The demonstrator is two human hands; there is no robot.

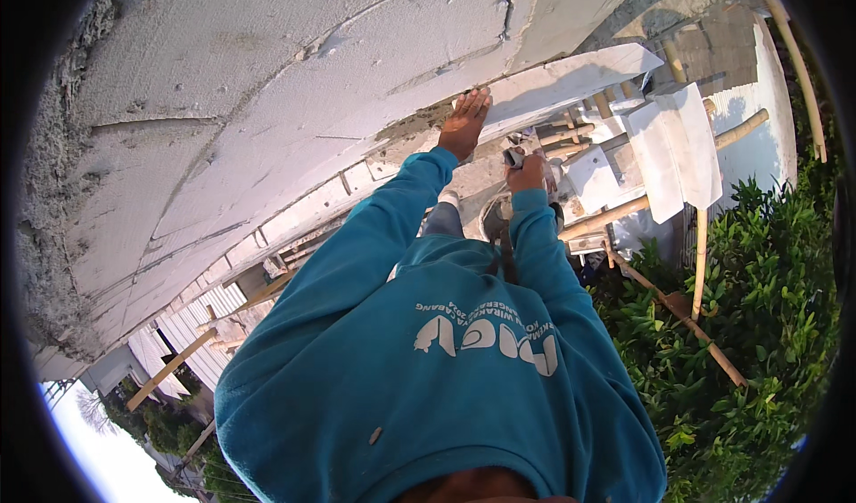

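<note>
My left hand [464, 127] lies with its fingers stretched out against the lower part of a pale, rough wall [267, 84]. Under and beside it is a patch of grey, wet-looking mortar [415, 127]. Just past its fingertips runs a long whitish slab or ledge [571, 82] along the wall. To the right and lower, my right hand [526, 175] is closed around a small tool [514, 157] with a pale grey end; its kind is too small to tell. A round bucket-like container [493, 218] shows partly below that hand, near my legs.
Bamboo poles [615, 216] form a scaffold at the right, with loose white boards [675, 151] on it. Leafy green bushes [731, 316] grow below right. More poles [174, 369] and corrugated sheets [192, 333] show at lower left, far down. Grooves and cracks cross the wall.
</note>
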